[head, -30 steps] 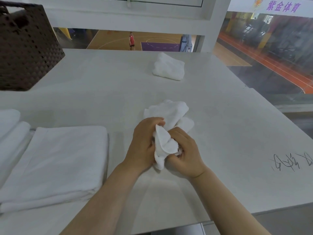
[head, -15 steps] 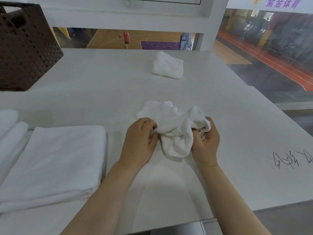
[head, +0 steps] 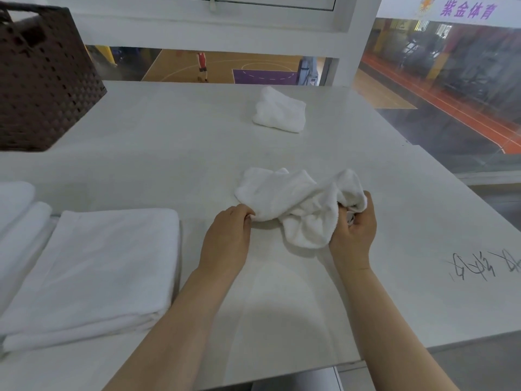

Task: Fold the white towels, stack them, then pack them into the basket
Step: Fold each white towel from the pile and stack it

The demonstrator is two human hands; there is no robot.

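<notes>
A small crumpled white towel [head: 296,203] lies stretched between my hands at the table's middle. My left hand [head: 227,239] pinches its near left edge. My right hand [head: 353,230] grips its bunched right end with curled fingers. A second small white towel [head: 279,111] lies loosely folded farther back. A large folded white towel [head: 95,269] rests at the near left, with another folded towel [head: 19,210] beside it at the frame's left edge. The dark brown woven basket [head: 42,80] stands at the far left corner.
The pale grey table [head: 169,153] ends at a near edge in front of me and at a right edge beside a glass wall. Black scribbles [head: 485,263] mark the table at the right. A window frame runs behind the table.
My hands have moved apart, left to the left and right to the right, and the bunched small towel has spread out sideways between them.
</notes>
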